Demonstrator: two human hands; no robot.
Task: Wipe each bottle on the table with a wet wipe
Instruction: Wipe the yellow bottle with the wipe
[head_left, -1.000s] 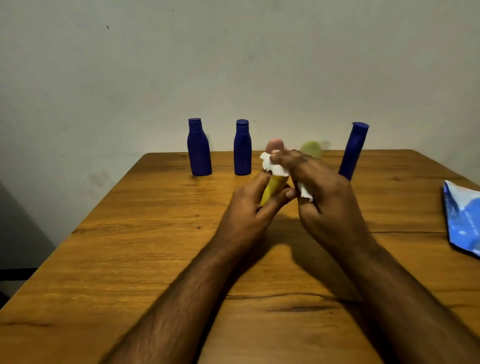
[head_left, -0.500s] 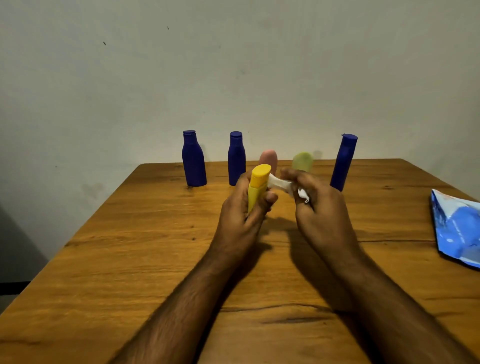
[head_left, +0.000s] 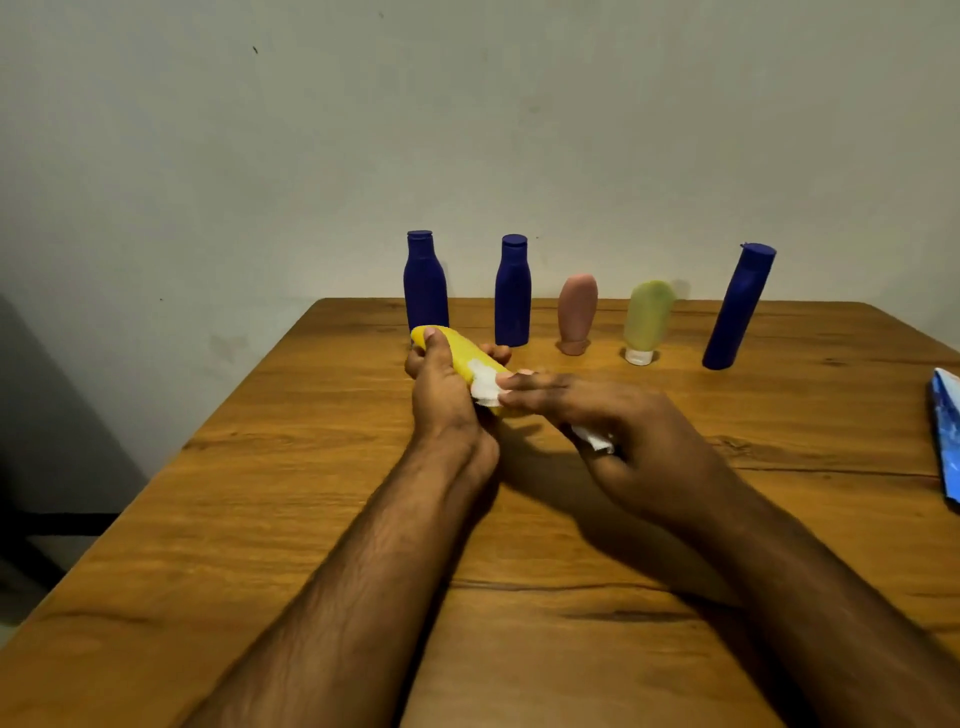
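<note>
Above the table (head_left: 311, 519), near its far left, we are holding the yellow bottle (head_left: 457, 351) tilted, top pointing away. Our left hand (head_left: 441, 395) is grasping its body, thumb along the upper side. Our right hand (head_left: 623, 431) is pressing the wipe (head_left: 485, 387) against it with extended fingertips, the wipe's tail tucked in the palm. To wipe well, we should be turning it in the left hand while dragging the wipe lengthwise. Behind, five bottles are waiting: blue (head_left: 425, 280), blue (head_left: 512, 291), pink (head_left: 576, 312), green (head_left: 647, 319), blue (head_left: 737, 306).
</note>
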